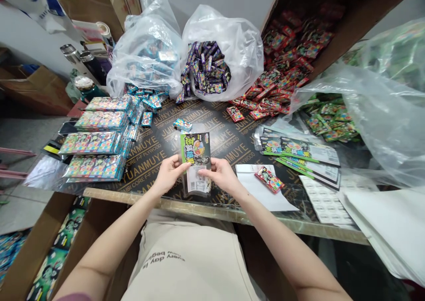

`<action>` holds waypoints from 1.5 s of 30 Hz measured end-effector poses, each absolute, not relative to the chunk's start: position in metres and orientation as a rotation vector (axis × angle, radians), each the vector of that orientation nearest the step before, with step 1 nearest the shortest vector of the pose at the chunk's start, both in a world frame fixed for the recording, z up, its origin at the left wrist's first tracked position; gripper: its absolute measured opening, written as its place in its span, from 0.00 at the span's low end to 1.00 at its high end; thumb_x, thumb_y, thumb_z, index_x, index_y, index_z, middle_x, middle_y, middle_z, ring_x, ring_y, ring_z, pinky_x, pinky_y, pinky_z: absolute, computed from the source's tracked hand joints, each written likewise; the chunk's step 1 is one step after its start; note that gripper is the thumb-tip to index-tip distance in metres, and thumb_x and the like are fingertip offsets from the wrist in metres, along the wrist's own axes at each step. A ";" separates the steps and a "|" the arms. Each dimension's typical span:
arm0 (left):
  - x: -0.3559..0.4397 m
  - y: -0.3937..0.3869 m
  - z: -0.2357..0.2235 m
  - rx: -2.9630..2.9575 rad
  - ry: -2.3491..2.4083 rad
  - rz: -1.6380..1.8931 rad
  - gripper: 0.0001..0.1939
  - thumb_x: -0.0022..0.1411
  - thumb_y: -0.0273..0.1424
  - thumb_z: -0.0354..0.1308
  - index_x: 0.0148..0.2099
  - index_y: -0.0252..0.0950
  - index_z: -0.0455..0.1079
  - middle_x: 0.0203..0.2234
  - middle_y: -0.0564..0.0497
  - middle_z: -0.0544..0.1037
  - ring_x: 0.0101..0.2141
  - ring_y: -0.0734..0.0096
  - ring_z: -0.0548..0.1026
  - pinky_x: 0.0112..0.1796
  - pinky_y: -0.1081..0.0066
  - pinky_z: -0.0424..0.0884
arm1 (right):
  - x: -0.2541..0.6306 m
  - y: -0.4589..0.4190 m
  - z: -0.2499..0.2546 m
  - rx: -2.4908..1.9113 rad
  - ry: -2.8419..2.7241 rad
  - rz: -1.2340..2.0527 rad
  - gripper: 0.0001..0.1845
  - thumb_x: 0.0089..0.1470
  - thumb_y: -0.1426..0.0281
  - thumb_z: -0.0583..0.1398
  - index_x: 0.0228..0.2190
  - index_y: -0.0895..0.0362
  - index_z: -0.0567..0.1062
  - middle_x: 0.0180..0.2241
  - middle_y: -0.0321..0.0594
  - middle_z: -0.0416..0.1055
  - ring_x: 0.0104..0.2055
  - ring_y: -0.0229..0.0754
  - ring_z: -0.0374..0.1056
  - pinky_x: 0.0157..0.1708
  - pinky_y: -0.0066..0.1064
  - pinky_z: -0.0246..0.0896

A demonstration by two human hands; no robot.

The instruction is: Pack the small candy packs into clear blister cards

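Observation:
Both my hands hold a clear plastic sleeve with a green and black printed header card (195, 152) upright over the black plywood table (229, 141). My left hand (169, 173) pinches its left edge, fingers closed. My right hand (221, 172) grips the lower right side, fingers curled on it. A small blue packet (182, 124) lies just beyond the card. One red packet (268, 179) rests on a white sheet (262, 190) to the right.
Stacked filled packs (96, 141) sit at the left. Clear bags of blue (149, 57) and purple packets (207, 68) stand at the back, beside a box of red packets (285, 57) and a bag of green ones (332, 119). Spare header cards (299, 152) lie right. A cardboard box (43, 252) sits below left.

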State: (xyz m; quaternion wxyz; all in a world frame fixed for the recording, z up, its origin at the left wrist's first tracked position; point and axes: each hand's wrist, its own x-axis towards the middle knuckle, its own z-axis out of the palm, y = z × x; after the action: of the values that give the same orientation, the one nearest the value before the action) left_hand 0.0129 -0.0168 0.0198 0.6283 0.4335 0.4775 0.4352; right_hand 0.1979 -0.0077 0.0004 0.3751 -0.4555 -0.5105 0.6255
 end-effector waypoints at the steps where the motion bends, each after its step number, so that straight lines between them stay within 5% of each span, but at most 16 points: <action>1: 0.013 -0.017 0.018 0.986 1.077 0.969 0.19 0.47 0.40 0.68 0.38 0.33 0.74 0.29 0.51 0.79 0.28 0.70 0.75 0.31 0.72 0.70 | 0.199 -0.007 -0.001 -1.147 -1.314 1.597 0.17 0.39 0.65 0.69 0.34 0.58 0.77 0.30 0.38 0.78 0.32 0.44 0.74 0.34 0.35 0.70; 10: 0.016 -0.011 0.012 1.070 0.931 1.015 0.19 0.52 0.36 0.65 0.45 0.33 0.72 0.39 0.46 0.79 0.39 0.62 0.77 0.41 0.66 0.72 | 0.207 -0.010 0.001 -1.149 -1.387 1.434 0.21 0.43 0.63 0.67 0.41 0.56 0.74 0.38 0.39 0.76 0.40 0.44 0.72 0.41 0.36 0.67; 15: 0.028 -0.014 0.017 1.108 0.845 0.963 0.18 0.53 0.34 0.65 0.45 0.34 0.73 0.42 0.45 0.79 0.44 0.58 0.76 0.48 0.62 0.69 | 0.199 -0.012 0.017 -1.254 -1.195 1.166 0.15 0.45 0.58 0.66 0.30 0.55 0.72 0.24 0.33 0.70 0.25 0.38 0.67 0.28 0.29 0.65; 21: 0.042 -0.032 0.026 0.951 0.928 1.136 0.22 0.48 0.32 0.68 0.48 0.37 0.75 0.45 0.49 0.79 0.48 0.59 0.74 0.52 0.63 0.67 | 0.182 -0.027 0.034 -1.209 -0.996 1.123 0.25 0.60 0.51 0.45 0.36 0.54 0.73 0.36 0.42 0.77 0.40 0.44 0.73 0.40 0.35 0.68; 26: 0.043 -0.038 0.035 0.621 1.011 1.191 0.15 0.50 0.40 0.65 0.33 0.33 0.79 0.32 0.45 0.82 0.38 0.58 0.78 0.41 0.64 0.72 | 0.184 -0.032 0.045 -1.114 -0.997 1.327 0.12 0.52 0.64 0.54 0.27 0.55 0.75 0.30 0.41 0.78 0.37 0.46 0.74 0.45 0.41 0.67; 30: 0.030 -0.029 0.050 0.768 1.067 1.070 0.08 0.45 0.31 0.67 0.31 0.33 0.79 0.29 0.47 0.81 0.32 0.62 0.78 0.37 0.66 0.72 | 0.194 -0.035 0.049 -1.082 -1.035 1.429 0.08 0.49 0.65 0.60 0.30 0.54 0.77 0.33 0.40 0.79 0.37 0.47 0.75 0.45 0.44 0.68; 35: 0.011 -0.035 0.069 1.356 1.139 1.203 0.05 0.50 0.29 0.65 0.33 0.38 0.80 0.34 0.48 0.82 0.38 0.61 0.78 0.44 0.63 0.72 | 0.208 -0.041 0.047 -1.129 -1.277 1.065 0.05 0.47 0.67 0.66 0.31 0.50 0.81 0.36 0.38 0.79 0.41 0.47 0.75 0.47 0.44 0.69; 39: 0.004 -0.037 0.075 1.568 1.179 1.158 0.03 0.48 0.30 0.68 0.29 0.37 0.80 0.31 0.47 0.82 0.34 0.63 0.79 0.41 0.65 0.74 | 0.213 -0.045 0.050 -1.075 -1.490 0.960 0.07 0.47 0.69 0.67 0.32 0.48 0.82 0.39 0.37 0.79 0.42 0.48 0.75 0.50 0.44 0.68; 45: 0.002 -0.024 0.082 1.532 1.109 1.023 0.06 0.48 0.28 0.68 0.32 0.34 0.79 0.27 0.49 0.80 0.29 0.69 0.78 0.32 0.71 0.75 | 0.207 -0.043 0.068 -1.179 -1.404 1.116 0.05 0.47 0.68 0.67 0.29 0.54 0.81 0.25 0.36 0.79 0.25 0.40 0.74 0.27 0.30 0.72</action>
State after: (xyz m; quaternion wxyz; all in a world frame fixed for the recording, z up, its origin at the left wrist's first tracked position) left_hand 0.0024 -0.0236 0.0815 0.4758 0.6267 0.4538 0.4183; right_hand 0.2073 -0.0430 0.0676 0.4773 -0.4826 -0.5749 0.4569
